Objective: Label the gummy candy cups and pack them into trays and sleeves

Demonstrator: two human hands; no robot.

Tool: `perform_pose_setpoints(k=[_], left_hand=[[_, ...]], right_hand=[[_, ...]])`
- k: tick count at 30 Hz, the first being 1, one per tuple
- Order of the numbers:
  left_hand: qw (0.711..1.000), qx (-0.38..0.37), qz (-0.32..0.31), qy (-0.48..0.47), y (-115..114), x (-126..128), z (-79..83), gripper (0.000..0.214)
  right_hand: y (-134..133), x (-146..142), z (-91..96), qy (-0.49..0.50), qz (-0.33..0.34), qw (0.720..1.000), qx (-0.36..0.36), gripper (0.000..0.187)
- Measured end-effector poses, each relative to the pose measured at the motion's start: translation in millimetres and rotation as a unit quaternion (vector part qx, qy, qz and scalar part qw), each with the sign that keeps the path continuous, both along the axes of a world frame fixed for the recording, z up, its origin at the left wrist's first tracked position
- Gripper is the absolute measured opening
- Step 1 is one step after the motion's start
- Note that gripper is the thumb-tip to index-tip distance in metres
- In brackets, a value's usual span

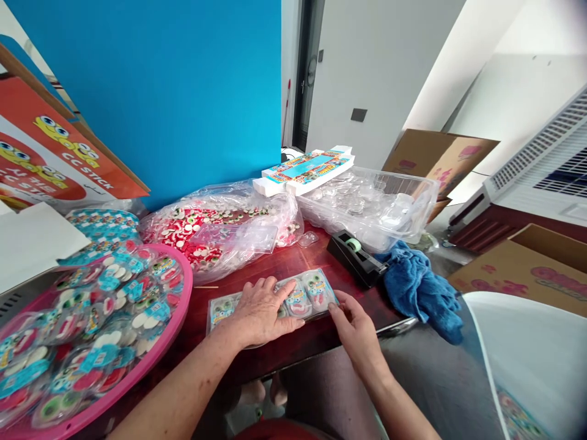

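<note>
A long clear plastic tray (326, 300) holds a row of small candy packs with green-eyed gummies and printed cards. It lies near the front edge of the dark red table. My left hand (262, 310) rests flat across its middle, fingers spread, hiding some of the packs. At the tray's right end, my right hand (352, 324) pinches the corner between thumb and fingers. Beyond my hands sits a black tape dispenser (356, 256) with a roll of tape.
To the left, a pink basket (187, 287) is heaped with sealed candy packs. Behind lie a plastic bag (220, 226) of red and white candies, a clear bin (413, 214) of plastic shells and printed boxes (312, 168). A blue cloth (419, 287) lies at the right.
</note>
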State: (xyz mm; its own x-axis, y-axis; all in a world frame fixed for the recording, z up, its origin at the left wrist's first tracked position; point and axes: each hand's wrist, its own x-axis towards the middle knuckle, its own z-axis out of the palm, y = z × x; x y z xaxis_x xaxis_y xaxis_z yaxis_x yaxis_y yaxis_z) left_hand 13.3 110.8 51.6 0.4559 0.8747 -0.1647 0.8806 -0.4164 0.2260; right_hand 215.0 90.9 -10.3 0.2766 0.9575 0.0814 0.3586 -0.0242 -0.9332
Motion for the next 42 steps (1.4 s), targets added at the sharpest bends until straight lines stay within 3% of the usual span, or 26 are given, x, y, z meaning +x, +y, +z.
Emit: perform_pose_setpoints(k=[3,5,9,12,17,26,31,35,38,42], left_hand=[[1.0,-0.016,0.01,0.005,3,-1,-1.0,0.083],[0.999,-0.034,0.018,0.017,5,-2,-2.7,0.091],[0.998,-0.046,0.033,0.032,9,1,-3.3,0.095],[0.998,-0.034,0.041,0.024,11,3,-0.4,0.088],[0.999,-0.03,0.025,0.008,16,2,1.8,0.078],[0.999,-0.027,0.039,0.006,14,-9,-5.1,0.074],[0.999,-0.028,0.043,0.002,11,-10,-6.1,0.074],[0.999,-0.024,0.03,-0.003,6,-13,-5.3,0.079],[0.999,-0.026,0.027,0.001,5,-13,-3.0,0.074],[0.999,-0.041,0.03,0.019,5,-11,1.1,0.075]], right_hand=[[2,-1,-9.3,-0.168,0.004,0.98,0.105,0.036],[9,1,-11.1,-0.193,0.061,0.972,0.121,0.041],[39,7,-3.3,-0.115,0.175,0.976,0.059,0.048],[64,8,4.7,-0.069,0.184,0.981,0.01,0.043],[88,-4,7.7,-0.053,0.176,0.983,0.028,0.028],[98,-18,24.4,-0.08,0.262,0.96,0.052,0.017],[103,-29,33.8,-0.121,0.321,0.938,0.041,0.037],[109,-20,39.3,-0.124,0.361,0.924,-0.003,0.045],[109,-5,48.5,-0.125,0.403,0.906,-0.044,0.038],[107,1,59.6,-0.136,0.44,0.885,-0.066,0.012]])
